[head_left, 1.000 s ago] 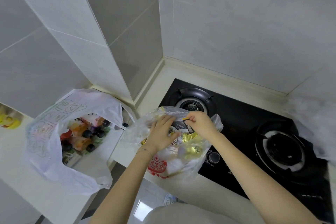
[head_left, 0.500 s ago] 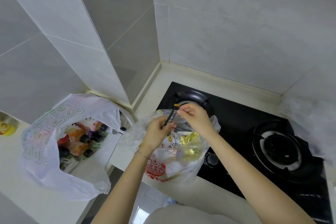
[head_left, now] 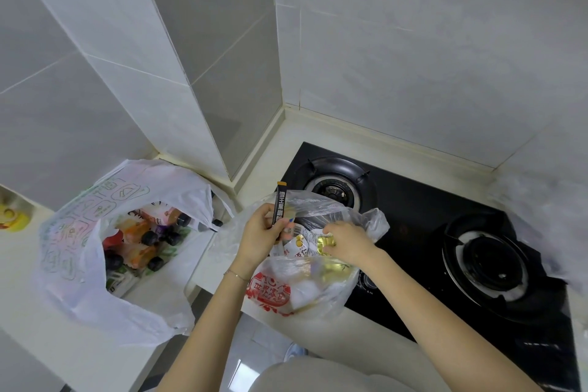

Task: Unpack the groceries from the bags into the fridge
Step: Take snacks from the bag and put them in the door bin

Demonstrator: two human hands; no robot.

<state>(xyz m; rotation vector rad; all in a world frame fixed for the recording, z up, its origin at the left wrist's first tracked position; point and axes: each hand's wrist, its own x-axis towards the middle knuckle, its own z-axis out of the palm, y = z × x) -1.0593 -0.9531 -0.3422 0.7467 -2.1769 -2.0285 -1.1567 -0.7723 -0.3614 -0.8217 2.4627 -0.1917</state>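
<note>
Left hand [head_left: 261,232] grips black sachet [head_left: 280,200] upright | right hand [head_left: 348,243] in clear bag [head_left: 318,289], on gold packet [head_left: 326,242], grip unclear

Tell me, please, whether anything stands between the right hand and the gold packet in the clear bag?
Nothing visible: the right hand is inside the clear bag's open mouth, fingers at the gold packet.

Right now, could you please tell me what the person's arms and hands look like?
The left hand and right hand are bare, without gloves. Both forearms are bare too, with no sleeves in view. A thin chain bracelet circles the left wrist.
</note>
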